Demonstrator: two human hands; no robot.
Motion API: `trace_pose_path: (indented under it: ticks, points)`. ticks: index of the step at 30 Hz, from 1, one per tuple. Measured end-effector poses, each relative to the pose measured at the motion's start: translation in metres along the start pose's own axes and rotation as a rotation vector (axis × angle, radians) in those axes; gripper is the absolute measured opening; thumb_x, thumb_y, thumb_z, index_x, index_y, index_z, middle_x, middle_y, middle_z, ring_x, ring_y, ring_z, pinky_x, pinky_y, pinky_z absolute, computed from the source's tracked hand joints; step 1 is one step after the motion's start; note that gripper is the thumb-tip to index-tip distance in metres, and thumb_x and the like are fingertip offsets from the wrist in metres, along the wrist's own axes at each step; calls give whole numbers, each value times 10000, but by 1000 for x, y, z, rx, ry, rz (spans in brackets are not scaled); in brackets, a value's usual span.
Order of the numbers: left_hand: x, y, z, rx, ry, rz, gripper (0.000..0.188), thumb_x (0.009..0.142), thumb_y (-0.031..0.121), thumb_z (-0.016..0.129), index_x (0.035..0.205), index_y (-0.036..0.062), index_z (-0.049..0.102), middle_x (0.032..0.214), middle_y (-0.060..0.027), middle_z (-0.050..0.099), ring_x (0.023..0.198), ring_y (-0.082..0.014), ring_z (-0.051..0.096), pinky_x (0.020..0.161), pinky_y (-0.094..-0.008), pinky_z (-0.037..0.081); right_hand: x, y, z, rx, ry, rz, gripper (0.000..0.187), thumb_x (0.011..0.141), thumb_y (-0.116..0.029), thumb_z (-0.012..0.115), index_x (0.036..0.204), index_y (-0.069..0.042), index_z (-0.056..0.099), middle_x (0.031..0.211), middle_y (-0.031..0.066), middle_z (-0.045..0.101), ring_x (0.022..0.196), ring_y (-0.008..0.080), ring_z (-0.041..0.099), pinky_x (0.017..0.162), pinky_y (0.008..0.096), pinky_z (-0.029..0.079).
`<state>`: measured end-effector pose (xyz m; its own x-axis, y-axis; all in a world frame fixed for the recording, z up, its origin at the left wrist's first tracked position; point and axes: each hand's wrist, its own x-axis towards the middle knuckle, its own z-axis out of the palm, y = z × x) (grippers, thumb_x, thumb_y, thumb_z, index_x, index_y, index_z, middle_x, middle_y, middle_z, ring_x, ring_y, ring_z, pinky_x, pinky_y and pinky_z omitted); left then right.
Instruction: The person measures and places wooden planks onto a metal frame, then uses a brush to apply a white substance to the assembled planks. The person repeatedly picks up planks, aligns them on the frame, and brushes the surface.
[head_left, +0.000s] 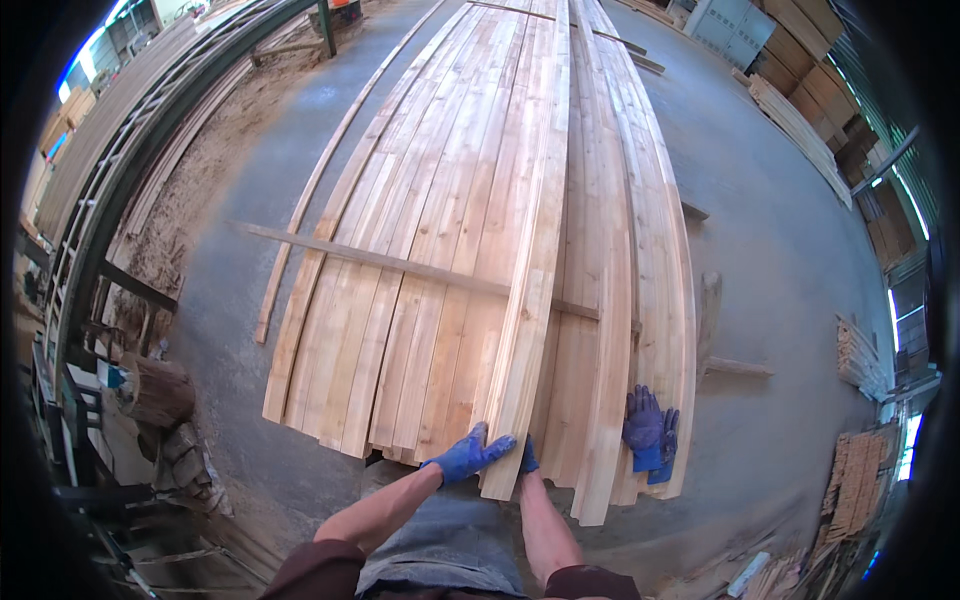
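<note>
From afar I saw long boards (519, 390) on stack (440, 335). Left hand (467, 454) spread across left edge, near end; right hand (529, 458) beside right edge, mostly hidden, couldn't tell grip. Judged stiff, heavy, splintery; both edges suited holding.

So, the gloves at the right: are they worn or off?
Off: the gloves lie on the boards, with no arm in them.

Long, pale wooden boards (519, 400) lie lengthwise, side by side, atop a plank pile (345, 350).
</note>
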<state>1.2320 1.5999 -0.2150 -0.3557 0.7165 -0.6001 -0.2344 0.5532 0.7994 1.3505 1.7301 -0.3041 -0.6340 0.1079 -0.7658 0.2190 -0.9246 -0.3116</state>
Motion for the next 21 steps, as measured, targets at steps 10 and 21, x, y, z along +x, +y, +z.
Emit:
trace_pose_path:
  ticks: [10,21]
  points:
    - [-109,87,-62,87,-154,323,997,826,696,648,1341,-119,396,1220,-318,590,1183,-357,597,985,-403,471,-125,6,107,-113,48,-144,566,1014,-530,435,1380,-104,507,1151,112,668,982,256,688,805,429,605]
    - [-209,89,-193,209,-54,182,1065,823,791,537,1304,-152,418,1167,-350,619,1153,-410,620,957,-429,479,-91,65,237,-188,-38,-173,561,1014,-528,436,1375,-105,510,1147,110,669,979,253,690,802,424,606]
